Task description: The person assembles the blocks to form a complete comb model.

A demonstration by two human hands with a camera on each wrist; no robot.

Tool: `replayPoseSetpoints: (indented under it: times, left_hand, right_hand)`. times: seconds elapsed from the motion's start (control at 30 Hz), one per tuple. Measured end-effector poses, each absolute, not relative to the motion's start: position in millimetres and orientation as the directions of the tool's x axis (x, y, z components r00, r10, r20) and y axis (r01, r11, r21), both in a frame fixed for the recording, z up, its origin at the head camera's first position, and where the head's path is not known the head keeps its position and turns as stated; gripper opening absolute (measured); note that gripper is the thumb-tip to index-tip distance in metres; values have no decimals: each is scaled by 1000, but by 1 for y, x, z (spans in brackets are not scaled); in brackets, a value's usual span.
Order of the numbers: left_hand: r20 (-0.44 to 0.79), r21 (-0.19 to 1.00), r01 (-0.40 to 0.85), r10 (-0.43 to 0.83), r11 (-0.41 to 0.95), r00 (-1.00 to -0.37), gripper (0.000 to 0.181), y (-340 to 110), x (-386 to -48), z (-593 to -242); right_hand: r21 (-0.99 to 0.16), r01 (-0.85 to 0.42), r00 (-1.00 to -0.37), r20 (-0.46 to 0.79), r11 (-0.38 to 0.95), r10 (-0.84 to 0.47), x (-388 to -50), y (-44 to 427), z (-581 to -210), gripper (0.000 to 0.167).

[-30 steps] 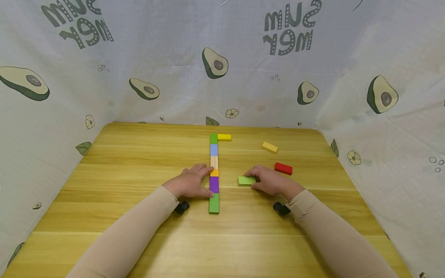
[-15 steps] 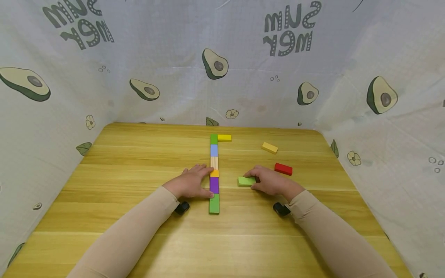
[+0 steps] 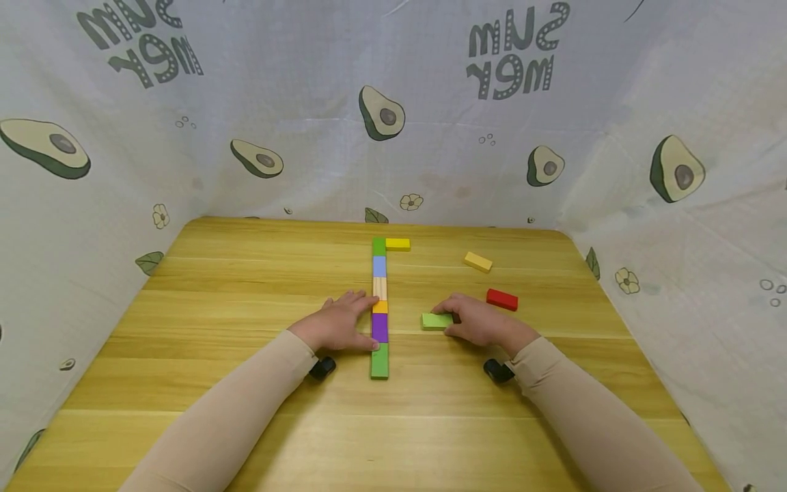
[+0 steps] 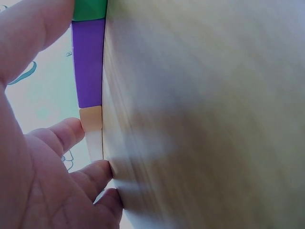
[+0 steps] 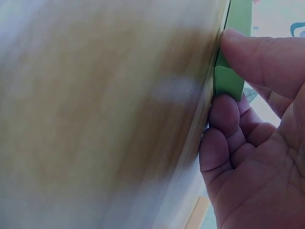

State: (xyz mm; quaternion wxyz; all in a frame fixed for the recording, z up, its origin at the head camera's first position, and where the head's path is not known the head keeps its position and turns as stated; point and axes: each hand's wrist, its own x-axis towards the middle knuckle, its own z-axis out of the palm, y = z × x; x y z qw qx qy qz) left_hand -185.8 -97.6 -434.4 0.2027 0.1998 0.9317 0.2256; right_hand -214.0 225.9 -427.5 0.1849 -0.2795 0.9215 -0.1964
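Note:
A straight column of blocks lies on the wooden table: dark green, blue, plain wood, orange, purple and green. My left hand touches its left side, fingers spread, thumb at the purple and green blocks; in the left wrist view the purple block stands between thumb and index finger. To the right, my right hand pinches the right end of a light green block lying flat. The right wrist view shows the thumb on that light green block.
A yellow block touches the column's far end on its right side. Farther right lie a pale orange block and a red block, the red one just beyond my right hand. A printed cloth hangs around the table.

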Motion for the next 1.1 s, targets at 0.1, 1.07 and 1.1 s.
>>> replayPoseSetpoints:
  times: [0.1, 1.07, 1.1]
  left_hand:
    - [-289, 504, 279, 464, 817, -837, 97, -98, -186, -434]
    - [-289, 508, 274, 461, 817, -839, 98, -99, -187, -435]
    - [-290, 508, 274, 462, 817, -838, 98, -99, -187, -434]
  right_hand:
    - [-472, -424, -778, -247, 773, -578, -214, 225, -426, 38]
    - [-379, -353, -878, -181, 855, -443, -311, 182, -414, 46]
    - [-373, -345, -882, -185, 861, -434, -314, 180, -414, 47]
